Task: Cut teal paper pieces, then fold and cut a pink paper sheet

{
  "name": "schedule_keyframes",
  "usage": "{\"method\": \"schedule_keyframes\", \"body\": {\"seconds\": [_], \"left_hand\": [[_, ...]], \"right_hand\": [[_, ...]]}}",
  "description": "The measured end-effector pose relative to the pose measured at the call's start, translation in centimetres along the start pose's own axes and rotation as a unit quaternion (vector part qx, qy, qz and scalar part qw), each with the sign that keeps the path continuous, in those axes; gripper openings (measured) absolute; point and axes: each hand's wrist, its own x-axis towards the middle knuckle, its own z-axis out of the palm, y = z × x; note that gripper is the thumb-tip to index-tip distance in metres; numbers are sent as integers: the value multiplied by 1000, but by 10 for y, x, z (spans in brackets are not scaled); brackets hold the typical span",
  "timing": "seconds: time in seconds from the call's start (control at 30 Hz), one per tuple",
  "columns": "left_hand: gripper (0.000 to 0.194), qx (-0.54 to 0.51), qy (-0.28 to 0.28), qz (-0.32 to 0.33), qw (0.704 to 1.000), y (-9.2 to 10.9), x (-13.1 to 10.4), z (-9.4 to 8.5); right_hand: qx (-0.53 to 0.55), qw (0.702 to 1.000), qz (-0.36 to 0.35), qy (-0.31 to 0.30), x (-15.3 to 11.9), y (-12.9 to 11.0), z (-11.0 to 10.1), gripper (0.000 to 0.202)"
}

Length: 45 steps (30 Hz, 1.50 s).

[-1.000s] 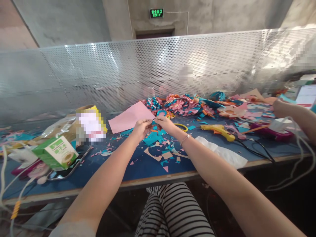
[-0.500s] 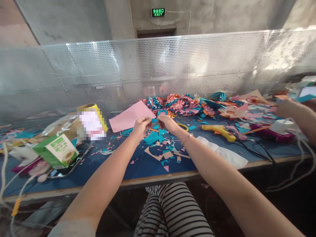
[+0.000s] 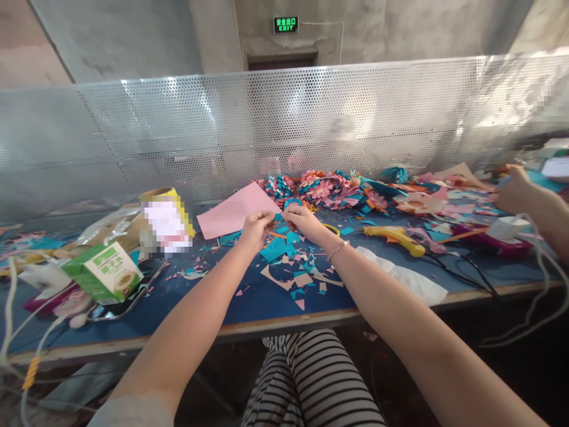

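Between the left hand (image 3: 258, 228) and right hand (image 3: 303, 222), both pinched narrow, a small blue paper piece (image 3: 278, 217) is held.

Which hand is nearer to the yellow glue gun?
Right. The right hand is left of the yellow glue gun, slightly farther back; the left hand is farther left, beyond the right one.

Concrete wall (image 3: 400, 29); green EXIT sign (image 3: 285, 24); perforated metal screen (image 3: 178, 136); blue-topped table (image 3: 178, 311).
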Motion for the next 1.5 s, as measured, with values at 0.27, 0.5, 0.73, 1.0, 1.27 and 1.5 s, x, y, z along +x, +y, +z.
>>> {"method": "schedule_keyframes", "body": {"seconds": [0.27, 0.5, 0.73, 1.0, 1.27, 1.5], "left_hand": [[9, -47, 125, 14, 991, 9, 9, -15], [16, -4, 55, 23, 998, 0, 1, -5], [16, 103, 2, -10, 995, 1, -2, -4], [16, 150, -34, -1, 988, -1, -6, 1], [24, 193, -58, 37, 979, -5, -1, -5], [26, 185, 2, 131, 974, -3, 2, -8]], "right_hand": [[48, 997, 17, 53, -1, 2, -14, 25], [-37, 998, 15, 39, 0, 2, -2, 27], [-33, 995, -1, 92, 2, 3, -3, 19], [-55, 995, -30, 83, 0, 0, -3, 18], [-77, 994, -37, 64, 1, 2, -2, 18], [-38, 997, -67, 28, 2, 7, 3, 13]]}}
